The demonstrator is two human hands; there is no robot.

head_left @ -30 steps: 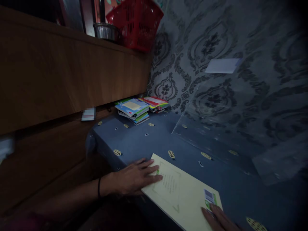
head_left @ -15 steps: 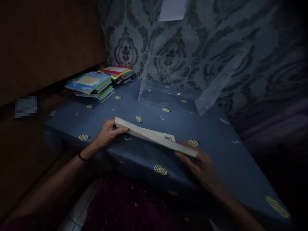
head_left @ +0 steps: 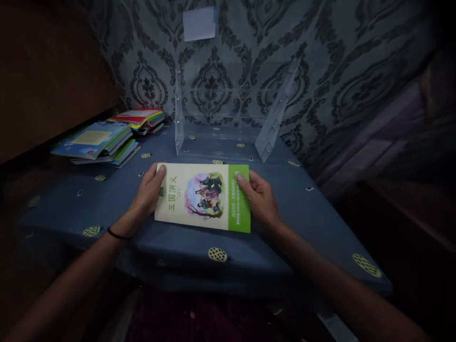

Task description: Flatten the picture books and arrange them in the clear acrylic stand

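Though sideways, the book (head_left: 206, 197) between left fingers (head_left: 161, 173) and right fingers (head_left: 244, 184), a grip at each end.

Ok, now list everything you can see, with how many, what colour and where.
book: one, cream and green, between the hands
blue-topped book stack: one, multicoloured, table's left
red-topped book stack: one, multicoloured, behind it
clear rack: one, transparent, far side of table
table: one, blue patterned cover, centre
card: one, white, above the rack
wall: one, grey patterned, background
panel: one, brown, upper left
clothing: maroon, bottom
wristband: one, black, left wrist
left hand: one, bare, book's left edge
right hand: one, bare, book's right edge
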